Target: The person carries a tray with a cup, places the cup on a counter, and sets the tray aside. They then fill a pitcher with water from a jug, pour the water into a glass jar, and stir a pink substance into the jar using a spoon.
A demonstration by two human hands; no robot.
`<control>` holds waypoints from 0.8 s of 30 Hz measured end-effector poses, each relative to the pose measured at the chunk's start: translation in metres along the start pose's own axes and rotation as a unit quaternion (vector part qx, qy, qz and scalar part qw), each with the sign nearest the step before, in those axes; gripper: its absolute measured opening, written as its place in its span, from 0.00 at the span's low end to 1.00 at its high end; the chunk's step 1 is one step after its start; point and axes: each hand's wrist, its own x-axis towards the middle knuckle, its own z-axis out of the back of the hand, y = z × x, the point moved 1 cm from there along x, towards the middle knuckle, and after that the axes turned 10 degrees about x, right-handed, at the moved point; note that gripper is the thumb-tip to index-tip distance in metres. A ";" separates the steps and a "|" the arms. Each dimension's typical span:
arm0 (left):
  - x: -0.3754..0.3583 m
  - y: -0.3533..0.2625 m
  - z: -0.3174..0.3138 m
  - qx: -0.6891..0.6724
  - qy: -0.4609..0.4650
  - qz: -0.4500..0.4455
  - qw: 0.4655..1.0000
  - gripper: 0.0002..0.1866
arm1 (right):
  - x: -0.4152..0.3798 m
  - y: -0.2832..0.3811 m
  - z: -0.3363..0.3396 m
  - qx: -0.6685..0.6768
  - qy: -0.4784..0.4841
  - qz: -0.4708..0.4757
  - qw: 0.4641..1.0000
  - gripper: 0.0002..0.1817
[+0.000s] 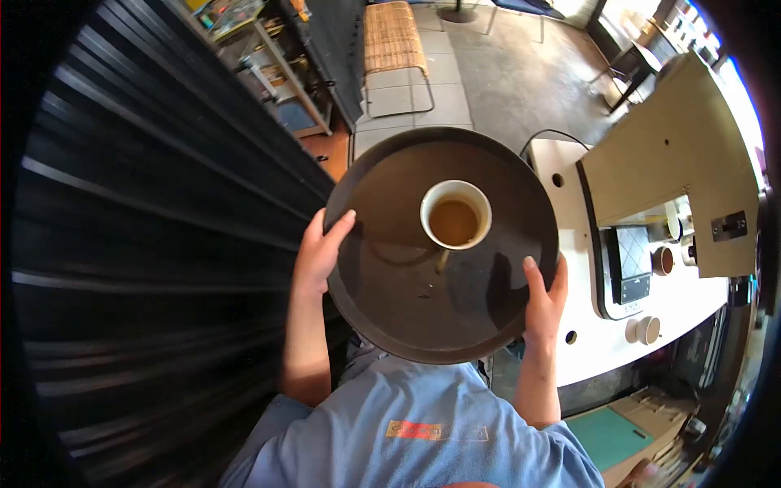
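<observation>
A round dark brown serving tray [390,317] is held level in front of my body. My left hand [319,254] grips its left rim, thumb on top and the other fingers hidden underneath. On the opposite side my right hand [545,301] clasps the rim in the same way, with the thumb over the edge. A white cup [429,203] with brown liquid in it stands upright on the tray, right of the middle and toward the far side. Small dark specks and wet-looking marks show on the tray's surface near the cup.
On my right is a white counter [573,358] with a cream-coloured machine [675,154], a black scale [633,254] and small cups. A corrugated black wall [163,244] runs along my left. Ahead stand a woven bench [394,41] and a shelf with items [281,77].
</observation>
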 end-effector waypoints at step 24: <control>0.379 -0.118 -0.115 0.082 0.259 -0.028 0.962 0.41 | 0.206 -0.017 -0.105 0.107 -0.305 0.025 0.946 0.20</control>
